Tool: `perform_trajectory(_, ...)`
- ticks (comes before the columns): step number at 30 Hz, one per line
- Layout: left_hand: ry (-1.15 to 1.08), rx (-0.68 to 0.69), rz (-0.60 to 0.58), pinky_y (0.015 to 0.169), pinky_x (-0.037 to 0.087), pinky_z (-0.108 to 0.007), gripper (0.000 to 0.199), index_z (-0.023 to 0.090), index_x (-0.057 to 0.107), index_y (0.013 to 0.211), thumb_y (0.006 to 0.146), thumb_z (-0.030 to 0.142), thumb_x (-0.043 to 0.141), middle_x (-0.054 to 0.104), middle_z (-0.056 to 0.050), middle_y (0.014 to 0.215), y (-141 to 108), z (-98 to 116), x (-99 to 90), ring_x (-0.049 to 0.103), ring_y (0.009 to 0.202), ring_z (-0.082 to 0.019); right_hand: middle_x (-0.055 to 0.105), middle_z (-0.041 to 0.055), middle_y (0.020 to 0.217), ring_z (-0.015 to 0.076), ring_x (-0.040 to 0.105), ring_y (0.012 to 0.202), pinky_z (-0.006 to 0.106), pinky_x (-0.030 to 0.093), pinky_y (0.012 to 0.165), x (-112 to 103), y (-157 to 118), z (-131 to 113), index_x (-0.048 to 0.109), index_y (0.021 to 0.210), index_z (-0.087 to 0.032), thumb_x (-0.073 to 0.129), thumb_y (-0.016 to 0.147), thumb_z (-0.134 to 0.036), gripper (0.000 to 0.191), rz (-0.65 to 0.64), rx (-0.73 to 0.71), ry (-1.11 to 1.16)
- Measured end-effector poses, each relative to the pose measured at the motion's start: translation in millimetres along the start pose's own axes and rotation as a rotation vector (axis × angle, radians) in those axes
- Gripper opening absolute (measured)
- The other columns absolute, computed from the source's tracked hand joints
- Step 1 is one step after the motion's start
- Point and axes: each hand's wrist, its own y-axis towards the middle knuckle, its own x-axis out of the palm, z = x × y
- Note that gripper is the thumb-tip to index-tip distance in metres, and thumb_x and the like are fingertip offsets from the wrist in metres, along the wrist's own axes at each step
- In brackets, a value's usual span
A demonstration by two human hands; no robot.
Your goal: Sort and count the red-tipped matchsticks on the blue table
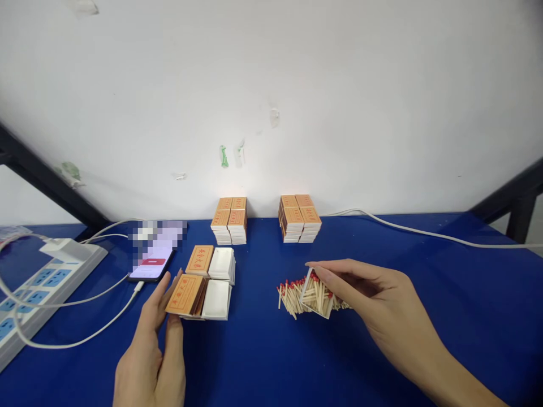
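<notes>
My left hand (150, 350) grips an orange matchbox sleeve (185, 294) by its near left corner, thumb below and fingers behind. This sleeve sits tilted over a stack of sleeves, beside white empty matchbox trays (216, 301). Between the thumb and fingers of my right hand (369, 299) is a white matchbox tray (317, 312) with red-tipped matches lying in it. The tray is tilted over a loose pile of matches (289, 298), part of which it and my hand hide. Farther back stand another sleeve stack (199, 259) and tray stack (222, 263).
Two blocks of stacked matchboxes, a left one (229, 219) and a right one (299, 217), stand near the wall. A phone (155, 265) with a charging cable lies at the left, near a white power strip (46, 299). A white cable (407, 232) runs along the back right.
</notes>
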Motion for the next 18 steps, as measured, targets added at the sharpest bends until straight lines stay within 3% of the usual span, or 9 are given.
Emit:
perform_trajectory(3, 0.027, -0.049, -0.021, 0.095, 0.065, -0.042, 0.068, 0.036, 0.049, 0.169, 0.108, 0.066, 0.057, 0.07, -0.007, 0.154, -2, 5, 1.7, 0.073, 0.13, -0.033, 0.088, 0.0055, 0.1, 0.0209, 0.082, 0.087, 0.021, 0.065, 0.074, 0, 0, 0, 0.093, 0.101, -0.034, 0.091, 0.085, -0.063, 0.034, -0.01, 0.002, 0.01)
perform_trajectory(6, 0.061, -0.136, -0.043, 0.069, 0.057, -0.033, 0.07, 0.042, 0.041, 0.173, 0.109, 0.071, 0.05, 0.073, -0.007, 0.151, -6, 14, 2.5, 0.077, 0.095, -0.025, 0.088, 0.0056, 0.1, 0.0209, 0.082, 0.087, 0.021, 0.065, 0.073, 1, 0, 0, 0.093, 0.101, -0.034, 0.091, 0.085, -0.063, 0.033, -0.014, 0.012, 0.02)
perform_trajectory(8, 0.094, -0.149, -0.046, 0.059, 0.05, -0.031, 0.069, 0.044, 0.039, 0.173, 0.11, 0.068, 0.05, 0.076, -0.005, 0.145, -8, 20, 1.8, 0.065, 0.064, -0.017, 0.088, 0.006, 0.1, 0.0213, 0.082, 0.086, 0.022, 0.065, 0.073, 1, 0, 0, 0.093, 0.1, -0.033, 0.091, 0.085, -0.063, 0.033, -0.015, 0.013, 0.019)
perform_trajectory(10, 0.128, -0.134, -0.042, 0.054, 0.045, -0.03, 0.067, 0.044, 0.038, 0.173, 0.11, 0.063, 0.05, 0.079, -0.004, 0.139, -8, 24, 1.4, 0.048, 0.049, -0.012, 0.088, 0.0064, 0.099, 0.0217, 0.082, 0.086, 0.023, 0.065, 0.073, 1, 0, 0, 0.093, 0.1, -0.032, 0.091, 0.085, -0.063, 0.035, -0.016, 0.011, 0.019)
perform_trajectory(11, 0.146, -0.127, -0.035, 0.053, 0.045, -0.029, 0.066, 0.044, 0.038, 0.173, 0.111, 0.061, 0.05, 0.08, -0.003, 0.137, -8, 25, 1.8, 0.047, 0.048, -0.012, 0.088, 0.0066, 0.099, 0.022, 0.082, 0.086, 0.023, 0.066, 0.073, 1, 0, 0, 0.093, 0.1, -0.032, 0.091, 0.084, -0.064, 0.035, -0.015, 0.009, 0.019)
perform_trajectory(13, 0.165, -0.115, -0.004, 0.057, 0.05, -0.029, 0.065, 0.042, 0.04, 0.173, 0.111, 0.057, 0.051, 0.082, -0.003, 0.133, -6, 24, 4.4, 0.06, 0.056, -0.016, 0.088, 0.0067, 0.099, 0.0222, 0.082, 0.086, 0.023, 0.066, 0.073, 1, 0, 0, 0.093, 0.1, -0.032, 0.091, 0.084, -0.063, 0.035, -0.01, 0.004, 0.02)
perform_trajectory(15, 0.118, -0.087, 0.024, 0.073, 0.061, -0.032, 0.065, 0.038, 0.043, 0.173, 0.11, 0.048, 0.054, 0.083, -0.004, 0.131, -2, 20, 9.0, 0.077, 0.081, -0.022, 0.088, 0.0065, 0.1, 0.0223, 0.082, 0.087, 0.023, 0.066, 0.073, 1, -1, 0, 0.093, 0.1, -0.032, 0.091, 0.085, -0.063, 0.035, -0.006, 0.002, 0.018)
perform_trajectory(18, -0.013, -0.027, 0.018, 0.106, 0.063, -0.041, 0.072, 0.028, 0.041, 0.175, 0.105, 0.033, 0.055, 0.082, -0.006, 0.133, 5, 11, 16.2, 0.079, 0.118, -0.028, 0.088, 0.006, 0.1, 0.0217, 0.083, 0.087, 0.022, 0.066, 0.075, 0, -2, 1, 0.093, 0.101, -0.033, 0.091, 0.085, -0.062, 0.033, -0.01, 0.006, 0.011)
